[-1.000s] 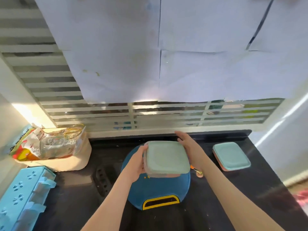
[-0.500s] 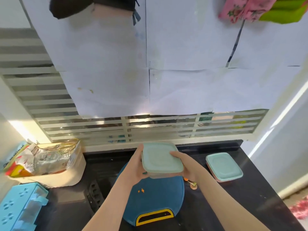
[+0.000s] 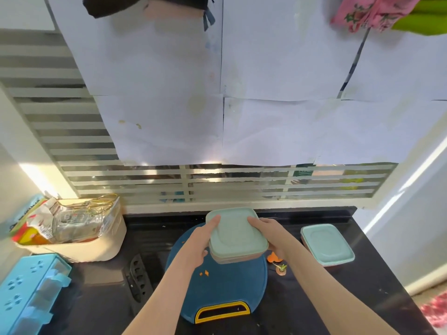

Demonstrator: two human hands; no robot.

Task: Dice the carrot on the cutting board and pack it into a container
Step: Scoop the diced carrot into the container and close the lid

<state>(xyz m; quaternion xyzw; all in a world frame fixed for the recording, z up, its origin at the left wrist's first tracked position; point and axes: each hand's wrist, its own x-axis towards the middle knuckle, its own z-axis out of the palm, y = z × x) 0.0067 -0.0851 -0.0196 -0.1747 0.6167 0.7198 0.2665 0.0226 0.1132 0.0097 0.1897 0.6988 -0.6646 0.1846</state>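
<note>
Lidded container (image 3: 235,234) held above cutting board (image 3: 217,290), gripped at opposite sides by left hand (image 3: 199,243) and right hand (image 3: 271,234). Judged light, rigid, smooth-sided; best held at side walls under lid rim.

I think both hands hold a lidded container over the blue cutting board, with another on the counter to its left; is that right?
Not quite: in the head view the second lidded container sits to its right. The left hand and right hand hold the first container over the blue cutting board.
</note>
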